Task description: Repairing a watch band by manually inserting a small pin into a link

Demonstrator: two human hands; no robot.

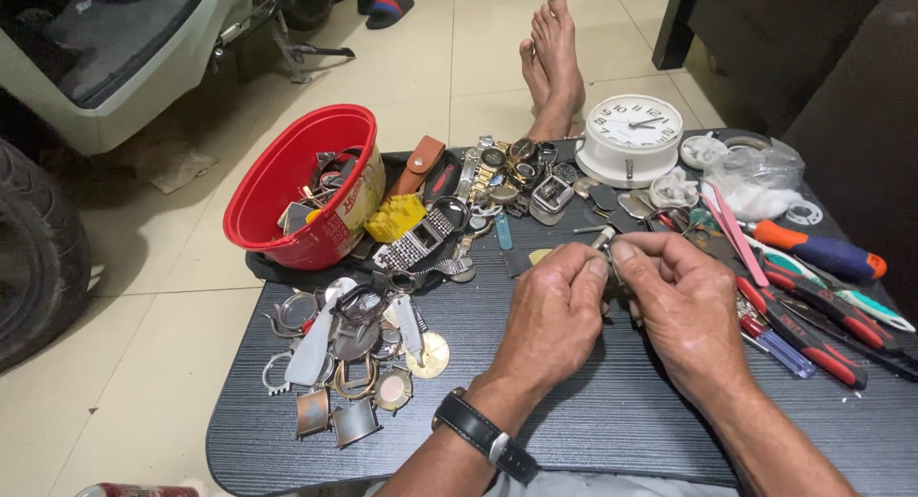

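Observation:
My left hand [555,310] and my right hand [681,306] meet over the middle of a dark grey tabletop [583,411]. Together their fingertips pinch a small metal part [606,241], most of it hidden by the fingers. A black-strapped wristwatch [481,435] sits on my left wrist. A heap of watches and metal bands [507,176] lies just beyond the hands.
A red bowl of parts [292,186] stands at the back left, with loose watch cases and bands [354,349] in front of it. A white round clock [631,138] is at the back. Screwdrivers and pliers [813,301] lie on the right. My bare feet [553,62] rest on the tiled floor.

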